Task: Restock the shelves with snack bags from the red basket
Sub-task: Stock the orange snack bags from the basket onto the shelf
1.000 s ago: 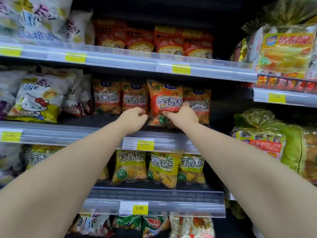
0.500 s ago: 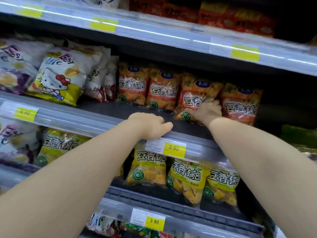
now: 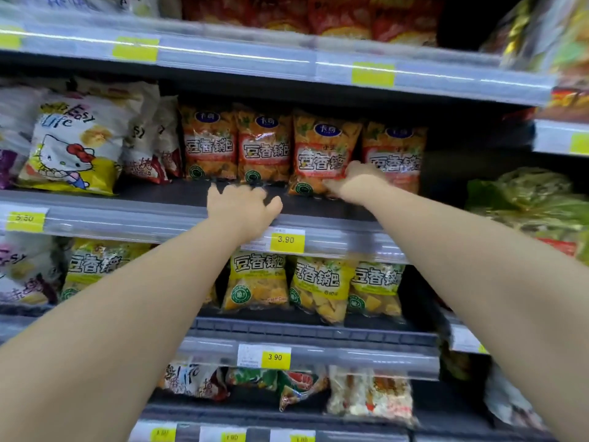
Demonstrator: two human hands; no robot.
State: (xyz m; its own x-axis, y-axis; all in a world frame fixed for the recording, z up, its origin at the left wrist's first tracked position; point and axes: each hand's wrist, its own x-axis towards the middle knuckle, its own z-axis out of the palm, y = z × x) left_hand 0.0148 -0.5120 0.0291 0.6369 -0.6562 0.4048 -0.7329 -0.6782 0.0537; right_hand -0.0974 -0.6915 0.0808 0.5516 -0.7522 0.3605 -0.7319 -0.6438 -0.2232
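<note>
Two bare arms reached up to a shop shelf (image 3: 105, 215) with a grey front rail. At far left on it leaned a white cat bag (image 3: 68, 145), then white bags (image 3: 149, 138), then a row of four orange bags standing upright. The left hand (image 3: 240, 207) hovered, blurred, over the shelf's front edge, fingers loosely curled and spread, holding nothing, just short of the two left orange bags (image 3: 236, 145). The right hand (image 3: 352, 180) pressed against the lower right of the third orange bag (image 3: 322, 154), fingers bent at its bottom edge; whether they gripped it or only touched it could not be told. The fourth orange bag (image 3: 396, 154) stood just beside that hand. A yellow price tag (image 3: 287, 240) sat on the rail below the left hand. The shelf beneath held yellow bags (image 3: 315, 285). Dark shelving ran above and below, with green packs (image 3: 535, 202) at right.
</note>
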